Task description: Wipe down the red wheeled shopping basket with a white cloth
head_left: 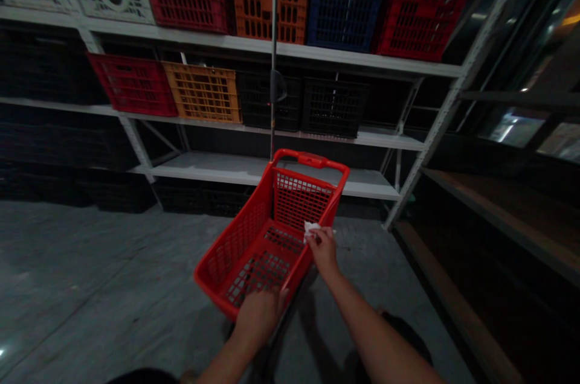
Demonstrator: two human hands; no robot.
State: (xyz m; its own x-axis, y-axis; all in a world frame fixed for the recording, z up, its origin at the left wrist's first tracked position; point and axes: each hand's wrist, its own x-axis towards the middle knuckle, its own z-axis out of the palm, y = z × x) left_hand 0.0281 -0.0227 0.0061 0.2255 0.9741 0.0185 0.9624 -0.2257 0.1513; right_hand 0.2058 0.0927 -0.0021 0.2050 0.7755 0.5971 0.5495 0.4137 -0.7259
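Exposure: dim throughout, with the light source out of frame. Glare: bright reflections on the glass panes (512, 127) well right of the right hand's fingers (324, 240); a small glint (2, 352) on the concrete floor (90, 263) far left of them. Shadows: dark, on the floor below the fingers. Distortion: steel shelf upright (453, 106) leaning strongly, right of the fingers. Focus: detail soft in the darkest areas.

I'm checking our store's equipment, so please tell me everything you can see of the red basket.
It is a red plastic shopping basket, rectangular, with a solid rim and perforated grid walls and floor. A thicker grip sits on the rim at its far end. It appears tilted, above the grey concrete floor. The left hand rests on its near end, while the right hand, pinching a white scrap, is by its right rim.
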